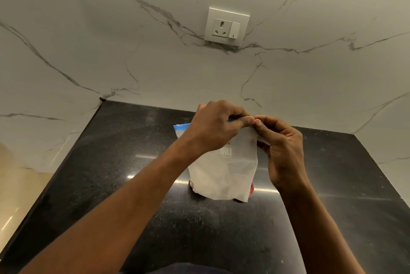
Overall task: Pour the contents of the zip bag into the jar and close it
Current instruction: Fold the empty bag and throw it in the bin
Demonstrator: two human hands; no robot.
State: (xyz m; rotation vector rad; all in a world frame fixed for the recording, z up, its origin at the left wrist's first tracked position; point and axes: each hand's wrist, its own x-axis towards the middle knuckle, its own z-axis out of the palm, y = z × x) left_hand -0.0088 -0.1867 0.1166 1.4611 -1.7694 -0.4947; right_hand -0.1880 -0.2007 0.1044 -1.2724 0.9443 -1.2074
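White marble wall (pixel 155 69) veined in grey fills the upper part of the head view, and a black speckled countertop (pixel 137 185) meets its foot, with more marble closing in at the counter's right side and a pale tan floor (pixel 20 189) beyond its left edge. On the wall, well above the zip bag (pixel 224 174), sits a white socket plate (pixel 226 26) with a switch beside the socket. The bag, frosted white with a blue seal strip along its top, hangs upright over the middle of the counter, and it hides most of what stands behind it: only a sliver of red shows at its lower right corner, too little to identify. The left hand (pixel 213 127) pinches the bag's top edge along the seal, knuckles covering most of the strip. The right hand (pixel 281 151) pinches the bag's upper right corner, its fingertips touching the left hand's.
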